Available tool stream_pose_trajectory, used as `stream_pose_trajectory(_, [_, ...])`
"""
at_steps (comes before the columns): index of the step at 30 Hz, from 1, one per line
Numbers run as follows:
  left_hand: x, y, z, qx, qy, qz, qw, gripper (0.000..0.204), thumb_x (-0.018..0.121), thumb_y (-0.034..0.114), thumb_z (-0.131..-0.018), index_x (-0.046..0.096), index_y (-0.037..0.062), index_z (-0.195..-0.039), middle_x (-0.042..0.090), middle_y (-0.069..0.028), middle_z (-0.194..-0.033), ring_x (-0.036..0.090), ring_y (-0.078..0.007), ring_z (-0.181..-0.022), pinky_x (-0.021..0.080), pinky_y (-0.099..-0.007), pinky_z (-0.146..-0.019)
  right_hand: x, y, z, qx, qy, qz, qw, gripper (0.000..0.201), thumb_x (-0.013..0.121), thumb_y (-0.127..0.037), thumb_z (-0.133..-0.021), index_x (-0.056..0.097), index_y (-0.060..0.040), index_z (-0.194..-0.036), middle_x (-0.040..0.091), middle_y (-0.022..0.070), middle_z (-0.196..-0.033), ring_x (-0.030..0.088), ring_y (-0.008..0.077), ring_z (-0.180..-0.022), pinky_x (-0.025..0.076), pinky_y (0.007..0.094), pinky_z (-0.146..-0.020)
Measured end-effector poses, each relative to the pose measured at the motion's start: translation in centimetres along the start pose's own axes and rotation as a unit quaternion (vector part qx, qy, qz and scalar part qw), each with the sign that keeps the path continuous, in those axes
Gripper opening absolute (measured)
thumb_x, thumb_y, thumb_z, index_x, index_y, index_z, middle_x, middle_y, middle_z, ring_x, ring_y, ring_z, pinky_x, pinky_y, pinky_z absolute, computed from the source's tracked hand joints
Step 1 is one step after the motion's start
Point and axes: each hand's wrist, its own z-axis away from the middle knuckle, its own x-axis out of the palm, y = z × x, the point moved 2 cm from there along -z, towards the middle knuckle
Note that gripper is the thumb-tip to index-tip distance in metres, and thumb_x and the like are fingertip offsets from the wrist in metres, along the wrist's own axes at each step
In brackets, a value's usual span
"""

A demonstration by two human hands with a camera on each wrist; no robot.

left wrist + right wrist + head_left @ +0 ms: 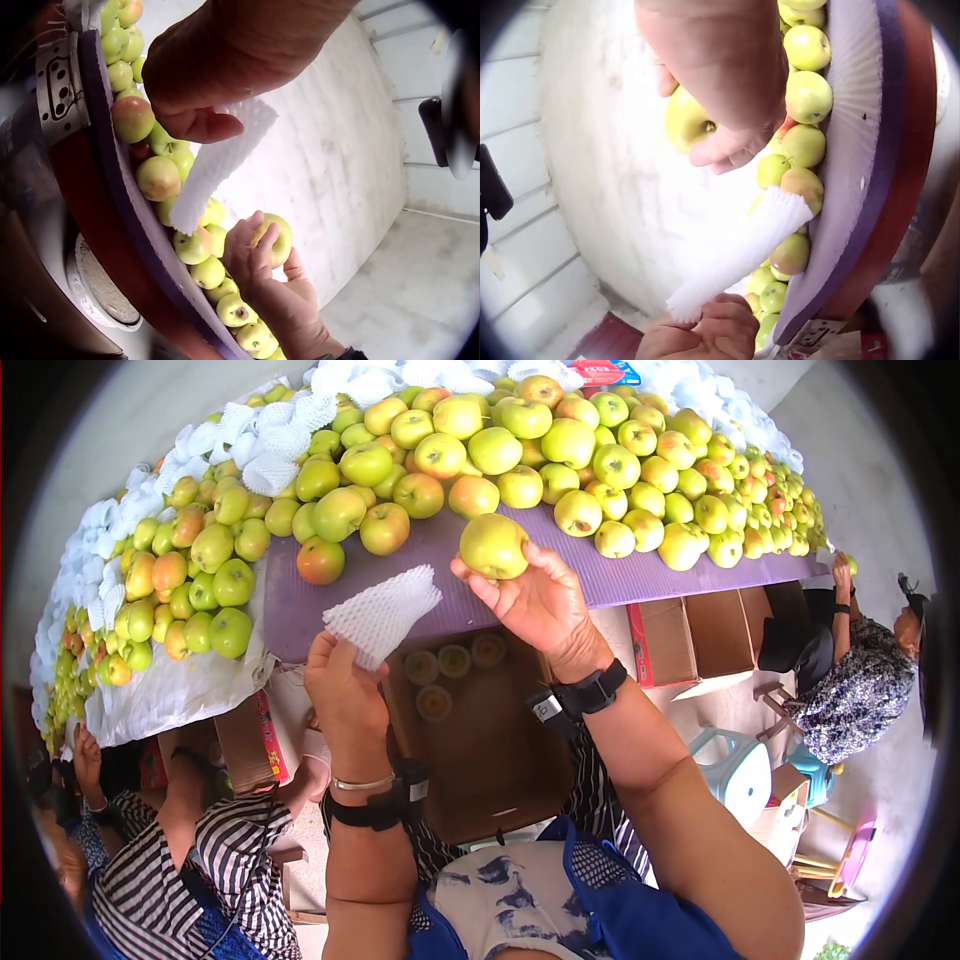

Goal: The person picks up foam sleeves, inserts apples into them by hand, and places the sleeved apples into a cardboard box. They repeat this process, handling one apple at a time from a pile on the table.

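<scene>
My right hand [530,600] grips a yellow-green apple [493,545] above the purple table mat [620,575]; the right wrist view shows the same apple [686,120] under my fingers [727,154]. My left hand [345,685] pinches a white foam net sleeve [382,612] that stands up beside the apple, a short gap apart. The left wrist view shows the sleeve [217,161] hanging from my thumb [199,124] and the right hand [262,262] holding the apple [276,238] below.
A big pile of green and reddish apples [520,445] covers the mat, ringed by loose foam nets [270,445]. An open cardboard box [480,730] with three wrapped apples sits below my hands. Other people sit at left [200,850] and right [850,670].
</scene>
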Motion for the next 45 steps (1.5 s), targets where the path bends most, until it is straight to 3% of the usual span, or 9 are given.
stream_pose_trajectory(7, [-0.1, -0.4, -0.2, -0.021, 0.004, 0.032, 0.999, 0.017, 0.051, 0.008, -0.084, 0.052, 0.0074, -0.101, 0.062, -0.0036, -0.097, 0.058, -0.0142, -0.076, 0.043, -0.0258, -0.056, -1.5, 0.3, -0.1, 0.102, 0.015, -0.082, 0.991, 0.059, 0.049, -0.049, -0.087, 0.047, 0.0003, -0.118, 0.056, 0.0204, -0.11, 0.058, 0.0303, -0.093, 0.049, 0.0366, -0.078])
stream_pose_trajectory(13, [0.4, -0.2, 0.1, -0.028, 0.006, -0.004, 1.0, 0.019, 0.052, 0.007, -0.083, 0.052, 0.008, -0.102, 0.062, -0.0036, -0.098, 0.06, -0.0142, -0.08, 0.046, -0.0254, -0.058, -1.4, 0.7, -0.1, 0.078, -0.013, -0.012, 0.997, 0.048, 0.057, -0.034, -0.083, 0.049, 0.0003, -0.115, 0.058, 0.0155, -0.104, 0.056, 0.0264, -0.083, 0.045, 0.033, -0.067])
stream_pose_trajectory(25, [0.9, 0.3, 0.5, 0.087, 0.032, -0.02, 0.995, 0.015, 0.054, -0.002, -0.081, 0.051, 0.0007, -0.096, 0.061, -0.0066, -0.084, 0.058, -0.0105, -0.065, 0.046, -0.021, -0.051, 3.5, 2.0, 1.6, 0.065, -0.079, 0.189, 0.977, 0.062, 0.071, -0.013, -0.068, 0.045, 0.0028, -0.122, 0.059, 0.0087, -0.108, 0.056, 0.0203, -0.102, 0.043, 0.0321, -0.093])
stream_pose_trajectory(28, [0.6, 0.3, 0.4, 0.119, 0.041, -0.059, 0.99, 0.009, 0.058, -0.001, -0.081, 0.053, 0.0009, -0.089, 0.06, -0.0044, -0.074, 0.055, -0.0076, -0.059, 0.042, -0.0193, -0.049, 6.0, 2.6, 2.9, 0.103, -0.127, 0.252, 0.954, 0.072, 0.077, -0.013, -0.061, 0.046, 0.0021, -0.124, 0.051, 0.011, -0.122, 0.052, 0.0189, -0.109, 0.04, 0.0312, -0.097])
stream_pose_trajectory(29, [0.7, 0.6, 0.7, 0.121, 0.041, -0.087, 0.988, 0.009, 0.06, -0.001, -0.081, 0.053, 0.0012, -0.086, 0.059, -0.0037, -0.072, 0.054, -0.0069, -0.058, 0.042, -0.0189, -0.049, 6.1, 3.1, 2.9, 0.089, -0.173, 0.3, 0.934, 0.075, 0.08, -0.013, -0.057, 0.048, 0.001, -0.124, 0.033, 0.0136, -0.137, 0.042, 0.0196, -0.122, 0.034, 0.0319, -0.101])
stream_pose_trajectory(30, [0.8, 0.7, 0.8, 0.123, 0.04, -0.114, 0.985, 0.009, 0.062, 0.0, -0.081, 0.054, 0.0015, -0.084, 0.059, -0.0031, -0.069, 0.053, -0.0062, -0.057, 0.041, -0.0184, -0.048, 6.3, 3.3, 3.0, 0.089, -0.222, 0.37, 0.898, 0.07, 0.079, -0.01, -0.058, 0.051, 0.0003, -0.122, 0.019, 0.0126, -0.143, 0.031, 0.0202, -0.129, 0.029, 0.0316, -0.104])
stream_pose_trajectory(32, [0.9, 0.7, 0.9, 0.127, 0.015, -0.103, 0.986, 0.009, 0.063, 0.0, -0.08, 0.055, 0.0013, -0.082, 0.059, -0.0033, -0.068, 0.053, -0.0066, -0.057, 0.042, -0.0186, -0.05, 6.7, 3.9, 3.0, 0.082, -0.265, 0.486, 0.829, 0.072, 0.078, -0.008, -0.057, 0.05, 0.0015, -0.123, 0.016, 0.0112, -0.145, 0.024, 0.0207, -0.132, 0.027, 0.0309, -0.105])
stream_pose_trajectory(39, [1.5, 0.4, 1.1, 0.097, -0.084, -0.023, 0.992, 0.011, 0.062, -0.003, -0.079, 0.056, -0.0009, -0.087, 0.061, -0.0043, -0.079, 0.056, -0.0069, -0.07, 0.045, -0.0196, -0.061, 3.7, 3.8, 2.0, 0.157, -0.107, 0.207, 0.96, 0.064, 0.07, -0.01, -0.065, 0.047, 0.0047, -0.123, 0.056, 0.0087, -0.114, 0.051, 0.018, -0.11, 0.035, 0.0319, -0.1])
stream_pose_trajectory(45, [2.2, -0.1, 1.6, 0.043, -0.161, -0.051, 0.985, 0.012, 0.057, -0.005, -0.079, 0.053, 0.0011, -0.089, 0.058, -0.0034, -0.081, 0.054, -0.0078, -0.072, 0.044, -0.0201, -0.065, 3.1, 3.7, 1.2, 0.054, -0.072, 0.106, 0.99, 0.06, 0.065, -0.012, -0.071, 0.042, 0.0037, -0.125, 0.055, 0.0107, -0.116, 0.052, 0.0207, -0.108, 0.04, 0.0328, -0.096])
